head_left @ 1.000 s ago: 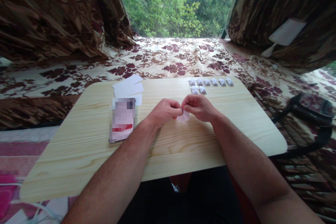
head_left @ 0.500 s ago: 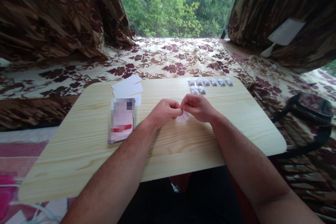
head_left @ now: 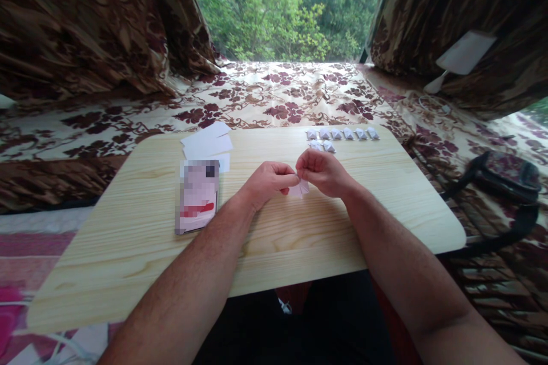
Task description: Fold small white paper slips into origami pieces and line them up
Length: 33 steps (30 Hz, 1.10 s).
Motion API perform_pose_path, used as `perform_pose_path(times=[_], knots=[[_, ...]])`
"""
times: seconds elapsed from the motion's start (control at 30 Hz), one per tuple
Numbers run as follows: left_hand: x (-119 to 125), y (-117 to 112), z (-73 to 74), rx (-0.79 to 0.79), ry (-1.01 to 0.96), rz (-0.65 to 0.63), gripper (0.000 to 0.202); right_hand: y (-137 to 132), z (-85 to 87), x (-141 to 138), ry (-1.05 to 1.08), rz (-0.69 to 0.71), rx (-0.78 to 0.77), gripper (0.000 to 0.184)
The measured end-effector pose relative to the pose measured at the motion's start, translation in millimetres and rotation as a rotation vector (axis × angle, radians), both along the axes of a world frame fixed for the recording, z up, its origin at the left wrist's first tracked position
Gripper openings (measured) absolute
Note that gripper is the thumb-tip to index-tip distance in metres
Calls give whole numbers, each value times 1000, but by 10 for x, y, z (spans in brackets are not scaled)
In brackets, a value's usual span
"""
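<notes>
Both hands meet over the middle of the wooden table (head_left: 295, 234), around a small folded piece of white paper (head_left: 299, 189). My left hand (head_left: 270, 180) pinches its left side between thumb and forefinger. From the right, my right hand (head_left: 321, 171) is closed at the paper's upper edge, its fingertips pressed together. Creases fan out across the part of the paper that shows below the fingers; the rest is hidden. Beyond my right hand stand several small folded paper pyramids (head_left: 336, 134) in two rows, the nearer row partly behind that hand.
Loose white paper sheets (head_left: 208, 140) lie at the back left, behind a phone (head_left: 197, 197) near my left forearm. A white lamp (head_left: 466, 52) stands at the right by the curtain. A black bag (head_left: 507, 177) sits off the table's right edge.
My right hand has shifted very slightly up at the paper's edge, and a little more of the creased paper shows. My left hand keeps its pinch.
</notes>
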<state>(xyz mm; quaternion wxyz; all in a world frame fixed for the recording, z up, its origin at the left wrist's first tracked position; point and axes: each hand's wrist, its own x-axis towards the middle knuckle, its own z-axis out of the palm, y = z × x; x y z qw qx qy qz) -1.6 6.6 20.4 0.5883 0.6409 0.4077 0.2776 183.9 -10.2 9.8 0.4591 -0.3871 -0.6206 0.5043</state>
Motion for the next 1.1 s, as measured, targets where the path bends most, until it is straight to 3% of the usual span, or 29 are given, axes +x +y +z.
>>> perform_pose_path(times=[0.6, 1.1], knots=[[79, -79, 37, 177, 97, 112, 18, 30, 45, -20, 109, -79, -52, 24], [85, -72, 34, 183, 101, 138, 16, 36, 26, -62, 125, -125, -12, 20]])
